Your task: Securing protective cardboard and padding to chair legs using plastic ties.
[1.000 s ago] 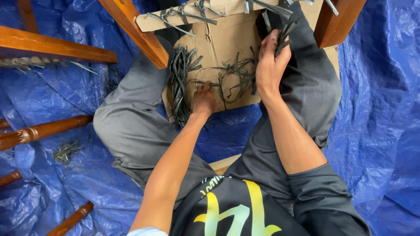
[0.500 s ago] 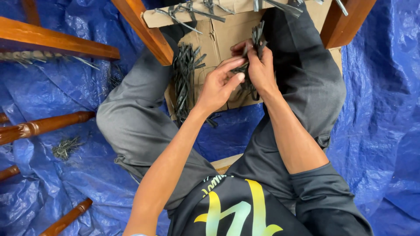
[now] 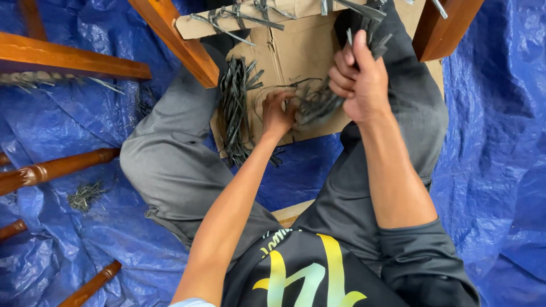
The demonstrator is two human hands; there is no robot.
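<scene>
Covering the floor, a crumpled blue plastic tarpaulin (image 3: 495, 142) carries a flat brown cardboard sheet (image 3: 296, 51) between the person's legs. Right hand (image 3: 361, 79) is clenched around a bunch of dark flat strips (image 3: 318, 105), far right on the cardboard. Left hand (image 3: 277, 113) pinches that bunch's near end.

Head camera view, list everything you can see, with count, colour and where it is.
cardboard sheet: one, brown, between the knees
loose strip pile: one, dark grey, on the cardboard's left side
strip bundle: one, dark grey, held between both hands
wooden frame rails: several, reddish brown, top and left
turned wooden legs: three, brown, left on the tarp
tarp: one, blue, underneath everything
left hand: on the bundle's lower end
right hand: closed on the bundle's upper end
</scene>
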